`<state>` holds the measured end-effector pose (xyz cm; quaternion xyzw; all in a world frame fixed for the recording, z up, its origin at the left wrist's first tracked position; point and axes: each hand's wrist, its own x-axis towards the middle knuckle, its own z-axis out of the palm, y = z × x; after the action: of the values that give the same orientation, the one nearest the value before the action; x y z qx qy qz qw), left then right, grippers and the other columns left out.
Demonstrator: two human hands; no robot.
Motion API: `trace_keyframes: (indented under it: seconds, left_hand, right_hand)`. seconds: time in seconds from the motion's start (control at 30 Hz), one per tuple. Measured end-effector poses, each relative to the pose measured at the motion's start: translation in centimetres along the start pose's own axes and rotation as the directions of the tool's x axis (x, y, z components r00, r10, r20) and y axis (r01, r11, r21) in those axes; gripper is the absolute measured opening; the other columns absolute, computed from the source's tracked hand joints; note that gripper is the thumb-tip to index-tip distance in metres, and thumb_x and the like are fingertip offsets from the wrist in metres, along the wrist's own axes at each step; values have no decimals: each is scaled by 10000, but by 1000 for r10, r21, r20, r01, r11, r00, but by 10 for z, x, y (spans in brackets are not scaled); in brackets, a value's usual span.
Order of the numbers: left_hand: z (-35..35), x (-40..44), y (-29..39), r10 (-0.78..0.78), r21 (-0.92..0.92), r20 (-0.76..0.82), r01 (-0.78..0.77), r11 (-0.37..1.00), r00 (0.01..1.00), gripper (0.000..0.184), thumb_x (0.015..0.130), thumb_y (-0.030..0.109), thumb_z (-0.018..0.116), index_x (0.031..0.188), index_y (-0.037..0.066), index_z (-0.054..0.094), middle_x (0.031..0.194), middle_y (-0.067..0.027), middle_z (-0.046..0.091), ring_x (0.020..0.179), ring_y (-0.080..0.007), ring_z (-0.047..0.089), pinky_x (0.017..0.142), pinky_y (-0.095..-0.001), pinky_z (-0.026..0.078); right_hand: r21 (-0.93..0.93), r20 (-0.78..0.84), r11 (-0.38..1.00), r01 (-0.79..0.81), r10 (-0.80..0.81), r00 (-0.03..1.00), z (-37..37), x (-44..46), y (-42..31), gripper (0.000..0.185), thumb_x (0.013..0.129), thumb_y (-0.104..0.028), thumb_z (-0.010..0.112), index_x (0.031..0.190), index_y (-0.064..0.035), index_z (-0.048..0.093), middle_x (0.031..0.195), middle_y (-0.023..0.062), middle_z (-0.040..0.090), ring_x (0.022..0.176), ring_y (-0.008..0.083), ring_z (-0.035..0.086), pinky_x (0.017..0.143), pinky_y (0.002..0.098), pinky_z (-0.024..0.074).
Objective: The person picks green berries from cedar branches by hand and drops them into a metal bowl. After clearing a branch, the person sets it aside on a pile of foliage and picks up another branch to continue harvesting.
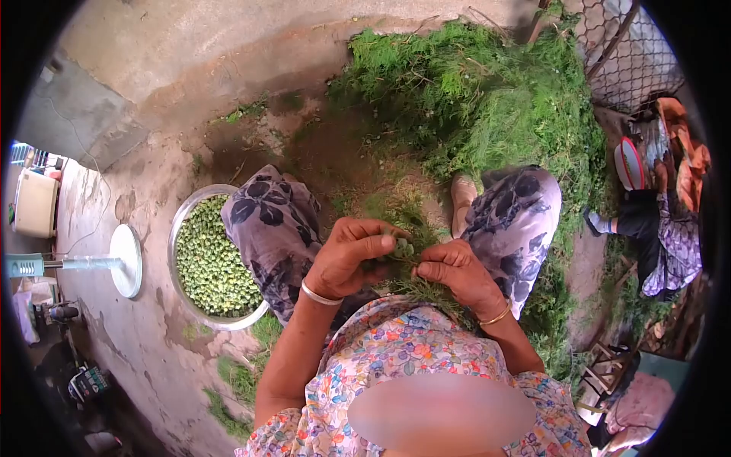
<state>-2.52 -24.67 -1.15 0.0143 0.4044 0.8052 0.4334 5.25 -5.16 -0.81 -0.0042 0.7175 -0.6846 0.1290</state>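
My left hand, with a pale bangle at the wrist, is closed in a pinch on small round green pods. My right hand, wearing a gold-coloured bangle, grips a leafy green sprig between thumb and fingers. Both hands meet above my lap, between my knees. Part of the sprig is hidden behind the fingers. Left of my knee stands a round metal basin, holding a heap of small green pods.
A large pile of cut feathery green plants lies ahead and to the right. A pedestal fan is at the left. Another person sits at the far right, near a wire-mesh fence. Loose greenery lies at lower left.
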Motion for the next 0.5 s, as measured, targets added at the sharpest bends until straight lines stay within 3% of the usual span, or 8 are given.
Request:
trace_keyframes:
  seconds: [0.03, 0.1, 0.2, 0.33, 0.5]
  left_hand:
    - [-1, 0, 3, 0, -1, 0, 0, 1000, 1000, 235, 833, 116, 654, 987, -61, 640, 706, -33, 607, 458, -69, 475, 383, -214, 338]
    - [-3, -1, 7, 21, 194, 107, -41, 980, 994, 298, 758, 149, 710, 962, -62, 658, 631, -10, 595, 462, -37, 457, 399, -196, 315]
    - [9, -4, 12, 0, 238, 64, -16, 971, 998, 300, 716, 129, 726, 940, -61, 664, 591, 4, 573, 442, -27, 413, 400, -199, 262]
    - [2, -2, 12, -28, 369, 83, -5, 930, 996, 230, 740, 83, 717, 920, -50, 662, 585, 12, 556, 443, -25, 397, 398, -202, 258]
    - [6, -4, 12, 49, 348, -125, -3, 938, 991, 194, 696, 73, 694, 852, -40, 667, 553, 11, 561, 417, -27, 421, 390, -191, 269]
  right_hand:
    - [0, 0, 1000, 0, 0, 1000, -2, 1, 0, 235, 856, -175, 640, 740, 26, 605, 545, -2, 451, 549, 58, 430, 502, 267, 354]
    - [-58, 115, 998, -3, 10, 993, -6, 4, 2, 224, 853, -174, 639, 752, 23, 609, 555, -5, 476, 567, 60, 450, 523, 259, 369]
    - [-62, 119, 998, 12, -4, 993, 1, 4, -9, 235, 856, -182, 636, 752, 24, 594, 549, 16, 460, 561, 66, 444, 528, 258, 370]
    - [-80, 157, 997, 19, -6, 988, 2, 3, -9, 243, 863, -184, 625, 745, 23, 577, 548, 39, 440, 548, 79, 434, 523, 270, 364]
    - [-119, 107, 993, -8, 21, 994, 2, 2, -7, 241, 870, -166, 606, 727, 23, 560, 541, 54, 414, 523, 97, 410, 512, 277, 353]
